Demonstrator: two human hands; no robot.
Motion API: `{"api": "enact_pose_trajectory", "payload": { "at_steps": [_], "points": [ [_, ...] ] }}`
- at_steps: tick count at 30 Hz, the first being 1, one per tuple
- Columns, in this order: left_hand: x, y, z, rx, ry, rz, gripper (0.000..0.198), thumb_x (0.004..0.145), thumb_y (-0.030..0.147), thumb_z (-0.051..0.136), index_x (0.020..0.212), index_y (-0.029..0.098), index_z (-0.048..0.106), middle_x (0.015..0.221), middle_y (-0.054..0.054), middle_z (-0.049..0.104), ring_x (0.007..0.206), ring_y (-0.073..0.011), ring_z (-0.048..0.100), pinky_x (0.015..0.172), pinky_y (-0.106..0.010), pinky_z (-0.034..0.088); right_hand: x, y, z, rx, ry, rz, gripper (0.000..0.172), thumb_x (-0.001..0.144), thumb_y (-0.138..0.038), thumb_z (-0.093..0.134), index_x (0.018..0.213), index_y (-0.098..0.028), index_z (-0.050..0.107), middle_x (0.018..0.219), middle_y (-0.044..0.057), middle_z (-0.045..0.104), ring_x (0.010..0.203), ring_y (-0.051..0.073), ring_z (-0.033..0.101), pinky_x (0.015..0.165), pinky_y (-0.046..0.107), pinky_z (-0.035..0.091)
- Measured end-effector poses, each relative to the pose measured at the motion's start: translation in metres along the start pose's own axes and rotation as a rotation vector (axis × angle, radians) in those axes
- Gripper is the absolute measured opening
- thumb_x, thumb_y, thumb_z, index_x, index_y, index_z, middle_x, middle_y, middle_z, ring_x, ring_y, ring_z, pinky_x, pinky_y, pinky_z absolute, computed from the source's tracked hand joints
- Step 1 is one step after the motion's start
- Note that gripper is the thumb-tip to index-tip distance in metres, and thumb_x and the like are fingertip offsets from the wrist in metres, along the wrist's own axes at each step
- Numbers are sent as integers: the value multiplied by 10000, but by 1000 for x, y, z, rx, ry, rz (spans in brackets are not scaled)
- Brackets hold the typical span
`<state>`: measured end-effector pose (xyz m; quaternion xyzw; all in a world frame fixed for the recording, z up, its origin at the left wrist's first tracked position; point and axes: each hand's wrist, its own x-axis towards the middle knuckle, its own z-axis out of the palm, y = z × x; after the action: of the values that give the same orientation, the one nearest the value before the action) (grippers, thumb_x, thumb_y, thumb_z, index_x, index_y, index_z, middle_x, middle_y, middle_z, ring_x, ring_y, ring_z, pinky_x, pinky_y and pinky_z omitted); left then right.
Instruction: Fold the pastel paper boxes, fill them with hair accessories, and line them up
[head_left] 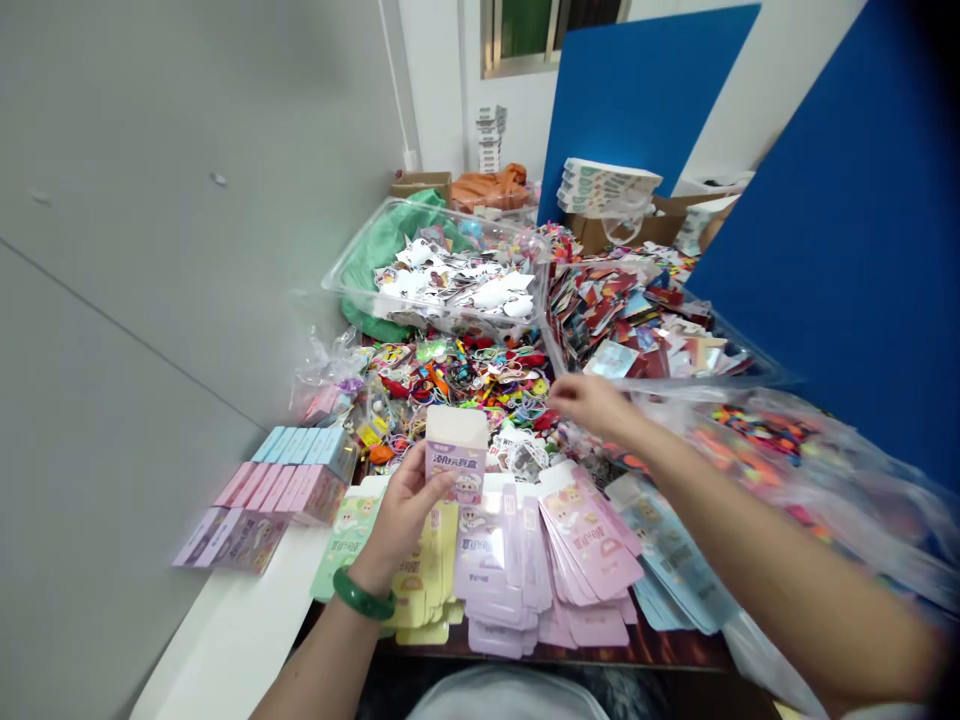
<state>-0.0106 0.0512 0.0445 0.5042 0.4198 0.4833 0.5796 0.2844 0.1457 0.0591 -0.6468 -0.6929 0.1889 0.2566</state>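
My left hand [401, 520], with a green bangle on the wrist, is closed round a small pink box [455, 455] with its top flap open, held upright above fanned stacks of flat carton blanks [577, 545] in pink, yellow, green and blue. My right hand [589, 402] reaches forward over a heap of small colourful trinkets [465, 380]. Its fingers are blurred by motion, so I cannot see whether they hold anything.
A row of finished pink and blue boxes [289, 478] lies at the left by the grey wall. Behind the trinkets stand a clear tub of white stickers [457, 280] and a tub of coloured cards [630, 320]. Blue boards [847, 230] rise on the right.
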Motion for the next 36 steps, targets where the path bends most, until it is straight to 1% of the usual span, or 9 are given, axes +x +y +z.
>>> {"api": "enact_pose_trajectory", "payload": {
  "at_steps": [2, 5, 7, 11, 14, 20, 27, 32, 36],
  "points": [
    [0, 0, 0, -16, 3, -6, 377, 819, 322, 712, 1162, 207, 610, 1106, -53, 713, 1021, -220, 651, 879, -327, 513, -8, -6, 29, 12, -132, -35, 100, 696, -138, 645, 631, -208, 677, 670, -4, 679, 664, 164, 604, 654, 251, 441],
    [0, -1, 2, -37, 9, -10, 405, 805, 302, 725, 1182, 214, 608, 1142, -51, 703, 1050, -222, 642, 904, -335, 507, -5, -7, 59, -4, -186, -28, 118, 775, -134, 610, 721, -193, 697, 771, 19, 706, 743, 158, 617, 715, 259, 448],
    [-1, -1, 3, -52, 5, -18, 431, 798, 301, 729, 1199, 211, 600, 1151, -56, 700, 1061, -228, 640, 911, -342, 505, 4, -6, 70, -22, -210, -1, 99, 854, -212, 608, 829, -174, 696, 859, 37, 709, 799, 158, 629, 771, 294, 473],
    [-2, 0, 2, -66, 1, -38, 440, 799, 301, 727, 1204, 201, 588, 1163, -67, 699, 1053, -231, 645, 902, -345, 509, 19, -9, 83, -44, -296, 41, 237, 911, -375, 610, 935, -145, 663, 944, 35, 681, 839, 161, 642, 783, 351, 529],
    [-3, 1, -1, -61, 10, -41, 426, 801, 304, 725, 1191, 196, 591, 1163, -69, 700, 1040, -226, 650, 897, -339, 509, 24, -9, 80, -36, -308, 41, 247, 922, -369, 598, 969, -133, 652, 962, 35, 669, 844, 164, 643, 767, 347, 542],
    [-1, -3, 0, -85, 6, -61, 387, 800, 315, 725, 1149, 196, 609, 1123, -66, 712, 1008, -229, 660, 878, -343, 512, 24, -5, 63, -17, -221, 39, 250, 940, -365, 568, 897, -129, 638, 885, 21, 658, 823, 159, 635, 772, 345, 527],
    [1, -5, 10, -117, -27, -58, 383, 779, 295, 745, 1130, 199, 627, 1128, -65, 707, 1045, -231, 641, 917, -345, 493, 12, -10, 87, 45, -246, 40, 241, 913, -380, 605, 871, -145, 646, 880, 20, 663, 792, 146, 625, 761, 335, 520],
    [-1, -6, 6, -110, -7, -58, 396, 791, 291, 732, 1158, 197, 617, 1158, -66, 698, 1078, -235, 631, 935, -349, 484, 16, -10, 67, 255, -60, 98, 247, 814, -367, 636, 682, -160, 607, 703, 10, 624, 678, 146, 563, 665, 290, 444],
    [1, -12, 5, -101, -7, -55, 368, 802, 285, 718, 1150, 205, 626, 1177, -64, 693, 1103, -238, 623, 948, -351, 478, 13, -17, 41, 472, 89, 152, 281, 702, -451, 626, 651, -176, 593, 599, -3, 565, 549, 129, 460, 545, 277, 359]
  ]
}}
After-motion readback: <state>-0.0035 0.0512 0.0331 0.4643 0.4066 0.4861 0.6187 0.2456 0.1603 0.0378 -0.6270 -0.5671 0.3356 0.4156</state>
